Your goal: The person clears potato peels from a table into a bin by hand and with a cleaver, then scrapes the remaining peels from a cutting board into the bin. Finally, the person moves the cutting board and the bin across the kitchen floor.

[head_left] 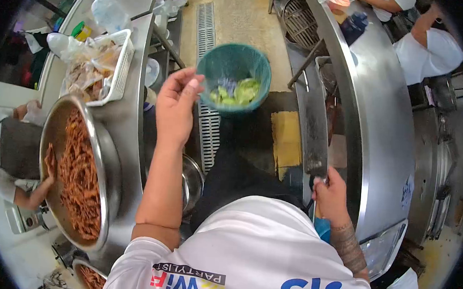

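The person stands in the aisle between two steel desks, the left desk and the right desk, with the green bin ahead of the body, above the line of the floor grate; whether it rests on the floor cannot be told. Leafy green scraps lie in its bottom. The left hand is at the bin's near-left rim, fingers bent and thumb close to them; whether they pinch the rim or are released just beside it is not clear. The right hand is low by the right desk, its fingers clenched around the dark handle end of what looks like a broad blade, which points away from the body. Handling this well likely calls for a firm right grip, with the blade flat, low and well apart from the left forearm. If the left hand takes the bin's weight, a full grip over the rim would serve better than fingertips, since the bin could tip and spill its scraps. Slow, separate movements of the two hands seem wise, because the aisle is narrow and the steel basin sits near the edge of the left desk.
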Motion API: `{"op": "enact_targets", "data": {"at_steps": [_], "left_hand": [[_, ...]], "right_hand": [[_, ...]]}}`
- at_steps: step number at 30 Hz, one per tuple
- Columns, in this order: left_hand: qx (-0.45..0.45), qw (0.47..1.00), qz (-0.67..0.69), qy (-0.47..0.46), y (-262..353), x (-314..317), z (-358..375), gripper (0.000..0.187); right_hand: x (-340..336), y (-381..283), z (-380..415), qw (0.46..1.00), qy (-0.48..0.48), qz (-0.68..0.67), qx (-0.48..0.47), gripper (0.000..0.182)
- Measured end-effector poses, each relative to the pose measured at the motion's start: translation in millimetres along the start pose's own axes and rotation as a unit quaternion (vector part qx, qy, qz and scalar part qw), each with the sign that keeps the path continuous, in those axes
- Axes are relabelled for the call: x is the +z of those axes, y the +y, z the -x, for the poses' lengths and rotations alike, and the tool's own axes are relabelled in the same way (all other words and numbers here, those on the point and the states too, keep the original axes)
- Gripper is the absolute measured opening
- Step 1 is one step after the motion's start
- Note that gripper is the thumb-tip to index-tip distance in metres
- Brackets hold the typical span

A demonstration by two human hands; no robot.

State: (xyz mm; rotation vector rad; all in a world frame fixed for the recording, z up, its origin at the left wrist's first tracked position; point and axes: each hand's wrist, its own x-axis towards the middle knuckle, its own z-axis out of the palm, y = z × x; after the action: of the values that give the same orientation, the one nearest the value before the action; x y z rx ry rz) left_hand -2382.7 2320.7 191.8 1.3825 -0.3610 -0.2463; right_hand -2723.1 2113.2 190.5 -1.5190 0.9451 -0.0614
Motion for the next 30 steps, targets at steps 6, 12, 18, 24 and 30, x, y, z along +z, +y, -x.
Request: {"op": "enact_targets", "data": {"at_steps": [6,12,18,24,30], "left_hand": [[-0.029,0.999,0.011,0.025,-35.8,-18.7,-189.6,0.028],[-0.044,0.997,-0.054,-0.014,-22.7,-25.4,-405.0,0.028],[-0.029,0.996,-0.08,-0.01,3.9,-16.0,-549.6,0.03],[0.005,0.994,-0.104,0.019,-18.5,-5.6,-680.5,0.034],[0.018,0.995,-0.093,0.034,-65.6,69.5,-900.3,0.036]], "right_hand": [[68.0,-117.5,-193.8,0.994,-0.041,-0.063,-0.075,0.052],[108.6,-256.0,-346.3,0.993,-0.007,-0.065,-0.094,0.047],[103.7,-325.9,-490.1,0.993,0.011,-0.05,-0.103,0.049],[106.9,-363.4,-657.4,0.99,0.009,-0.037,-0.135,0.053],[106.5,-445.7,-874.7,0.992,-0.039,-0.059,-0.103,0.057]]}}
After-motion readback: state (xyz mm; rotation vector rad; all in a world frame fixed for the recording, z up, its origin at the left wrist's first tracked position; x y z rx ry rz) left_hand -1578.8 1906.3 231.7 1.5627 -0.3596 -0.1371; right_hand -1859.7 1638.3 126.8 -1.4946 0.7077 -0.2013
